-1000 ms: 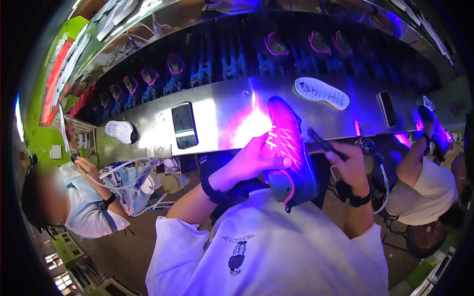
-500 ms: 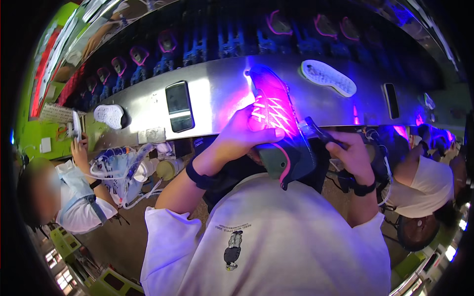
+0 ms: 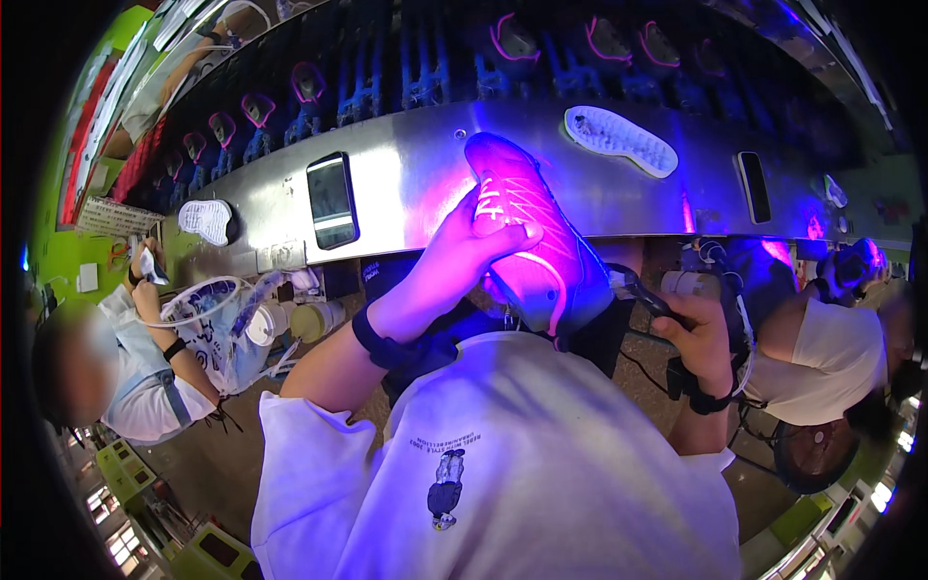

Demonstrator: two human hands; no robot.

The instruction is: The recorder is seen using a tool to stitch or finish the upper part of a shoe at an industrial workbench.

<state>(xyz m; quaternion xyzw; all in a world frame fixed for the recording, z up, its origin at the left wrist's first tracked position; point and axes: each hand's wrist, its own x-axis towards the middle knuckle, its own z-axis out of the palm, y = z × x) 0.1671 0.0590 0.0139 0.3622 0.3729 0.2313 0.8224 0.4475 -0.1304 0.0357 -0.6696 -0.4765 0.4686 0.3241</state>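
Note:
My left hand (image 3: pixel 459 246) is closed around a lace-up shoe upper (image 3: pixel 527 198), thumb across its tongue. The shoe is tilted, toe toward the bench and heel opening toward me, and glows pink and purple under coloured light. In my right hand (image 3: pixel 698 333) is a dark-handled brush (image 3: pixel 633 286), gripped by the handle. Its bristle end lies beside the shoe's lower right edge; whether it touches I cannot tell. A pale shoe sole (image 3: pixel 621 142) lies on the metal bench (image 3: pixel 411 164), beyond the shoe to the right.
Two dark phones, a left one (image 3: pixel 332 200) and a right one (image 3: pixel 754 188), lie on the bench. A white sole (image 3: pixel 206 221) rests at the far left. Behind runs a dark rack (image 3: pixel 425 58) carrying several pink-edged shoe uppers. Co-workers sit on both sides.
My right hand and the brush have moved nearer to me along the shoe's right edge, toward the heel. My left hand keeps its grip. The whole view has shifted slightly.

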